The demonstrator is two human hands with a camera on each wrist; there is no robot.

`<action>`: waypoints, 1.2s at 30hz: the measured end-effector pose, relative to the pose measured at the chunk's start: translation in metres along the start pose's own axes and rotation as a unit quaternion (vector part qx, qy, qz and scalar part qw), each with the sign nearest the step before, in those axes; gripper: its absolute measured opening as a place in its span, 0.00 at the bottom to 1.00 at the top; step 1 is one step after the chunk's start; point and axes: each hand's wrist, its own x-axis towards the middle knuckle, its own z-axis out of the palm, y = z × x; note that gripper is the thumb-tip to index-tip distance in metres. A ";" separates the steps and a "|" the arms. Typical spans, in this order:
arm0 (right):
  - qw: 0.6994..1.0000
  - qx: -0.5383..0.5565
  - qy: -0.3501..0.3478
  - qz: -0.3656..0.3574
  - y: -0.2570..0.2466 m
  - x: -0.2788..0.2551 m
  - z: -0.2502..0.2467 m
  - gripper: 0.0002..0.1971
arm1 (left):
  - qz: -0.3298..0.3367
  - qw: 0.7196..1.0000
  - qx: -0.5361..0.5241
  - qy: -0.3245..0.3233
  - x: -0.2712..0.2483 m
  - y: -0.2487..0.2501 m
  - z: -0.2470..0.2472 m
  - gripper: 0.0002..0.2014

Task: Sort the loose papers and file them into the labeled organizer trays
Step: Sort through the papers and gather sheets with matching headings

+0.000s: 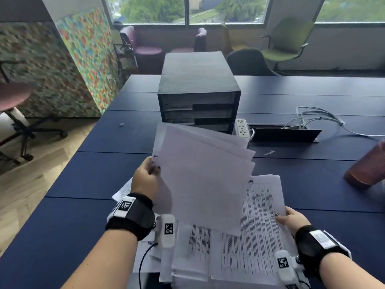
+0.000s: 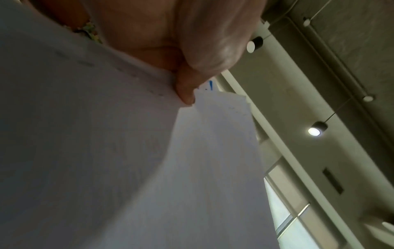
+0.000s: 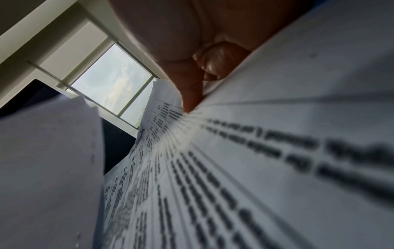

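Observation:
My left hand (image 1: pixel 150 170) pinches the left edge of a fanned sheaf of white sheets (image 1: pixel 204 174), held up with their blank backs toward me; the thumb (image 2: pixel 185 94) presses on that sheaf (image 2: pixel 192 160) in the left wrist view. My right hand (image 1: pixel 289 219) grips the right edge of a printed stack of papers (image 1: pixel 260 226) with table text, its thumb (image 3: pixel 189 94) on top of the printed stack (image 3: pixel 245 168). More printed sheets (image 1: pixel 198 243) lie underneath near the table's front. The black organizer (image 1: pixel 198 90) with stacked trays stands behind the sheaf.
The dark blue table (image 1: pixel 93 174) stretches around. A white power strip (image 1: pixel 241 128), an open cable hatch (image 1: pixel 285 134) and grey cables (image 1: pixel 318 119) lie right of the organizer. A reddish tumbler (image 1: pixel 368 165) stands at the right edge. Chairs (image 1: pixel 289 42) stand by the window.

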 end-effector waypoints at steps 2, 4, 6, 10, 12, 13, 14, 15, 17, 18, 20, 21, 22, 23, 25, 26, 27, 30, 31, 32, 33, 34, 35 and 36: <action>1.000 0.000 0.000 0.000 -0.001 -0.001 0.000 0.10 | 0.026 0.998 -0.061 -0.008 0.004 0.012 -0.001 0.12; 1.000 -0.002 -0.003 0.000 -0.001 0.000 0.001 0.11 | 0.048 0.991 -0.123 -0.015 0.005 0.027 -0.001 0.15; 1.000 -0.006 0.004 -0.004 0.001 0.001 0.002 0.13 | 0.066 0.984 -0.163 -0.032 0.006 0.037 0.000 0.16; 1.000 0.010 0.016 -0.001 0.000 -0.001 0.003 0.12 | 0.049 0.985 -0.141 -0.082 0.006 0.027 0.003 0.11; 0.999 0.032 0.002 0.013 0.003 0.001 0.002 0.13 | 0.050 0.986 -0.124 -0.103 0.004 0.012 0.003 0.12; 0.999 0.046 -0.005 0.016 0.005 0.003 0.001 0.14 | 0.034 0.984 -0.130 -0.119 0.003 0.003 0.003 0.13; 0.999 0.045 -0.008 0.015 0.009 0.005 0.001 0.13 | 0.007 0.981 -0.139 -0.133 0.001 0.000 0.003 0.13; 0.999 0.037 -0.006 0.017 0.012 0.007 0.002 0.13 | -0.032 0.979 -0.143 -0.143 -0.001 -0.007 0.002 0.15; 0.999 0.028 -0.008 0.016 0.014 0.007 0.002 0.12 | -0.155 0.972 -0.133 -0.118 -0.004 -0.030 0.001 0.15; 0.999 0.033 -0.011 0.015 0.014 0.006 0.002 0.12 | -0.219 0.965 -0.112 -0.093 -0.004 -0.041 0.000 0.11; 0.999 0.047 -0.010 0.018 0.013 0.004 0.002 0.11 | -0.325 0.937 -0.109 -0.074 -0.003 -0.061 -0.003 0.06; 0.999 0.048 -0.010 0.021 0.012 0.003 0.002 0.11 | -0.369 0.918 -0.128 -0.071 -0.003 -0.068 -0.004 0.13; 0.999 0.048 -0.009 0.018 0.012 0.002 0.003 0.10 | -0.399 0.902 -0.139 -0.084 -0.006 -0.065 -0.006 0.17; 0.999 0.047 -0.009 0.015 0.011 0.001 0.003 0.10 | -0.404 0.900 -0.122 -0.110 -0.007 -0.064 -0.008 0.16; 0.999 0.045 -0.010 0.008 0.008 -0.001 0.004 0.10 | -0.363 0.913 -0.025 -0.183 -0.009 -0.061 -0.011 0.12; 0.999 0.048 -0.011 0.004 0.007 -0.001 0.004 0.10 | -0.338 0.920 0.026 -0.199 -0.009 -0.066 -0.011 0.17; 0.999 0.051 -0.013 0.000 0.005 -0.003 0.004 0.10 | -0.316 0.923 0.080 -0.204 -0.008 -0.069 -0.011 0.22; 0.997 0.066 -0.019 -0.016 -0.003 -0.006 0.003 0.10 | -0.264 0.940 0.187 -0.108 0.000 -0.070 -0.019 0.19; 0.997 0.074 -0.022 -0.021 -0.006 -0.008 0.002 0.10 | -0.245 0.951 0.180 -0.060 0.003 -0.068 -0.025 0.18; 0.996 0.085 -0.028 -0.026 -0.009 -0.010 0.001 0.09 | -0.229 0.958 0.171 -0.018 0.006 -0.066 -0.033 0.17; 0.994 0.097 -0.037 -0.031 -0.013 -0.013 0.001 0.08 | -0.209 0.963 0.170 0.021 0.009 -0.065 -0.040 0.16; 0.991 0.116 -0.045 -0.038 -0.016 -0.017 0.000 0.09 | -0.202 0.965 0.161 0.052 0.013 -0.065 -0.048 0.16; 0.988 0.139 -0.054 -0.043 -0.020 -0.021 -0.001 0.11 | -0.200 0.966 0.149 0.068 0.017 -0.066 -0.054 0.16; 0.984 0.163 -0.060 -0.044 -0.022 -0.024 -0.003 0.12 | -0.202 0.967 0.136 0.077 0.021 -0.069 -0.061 0.17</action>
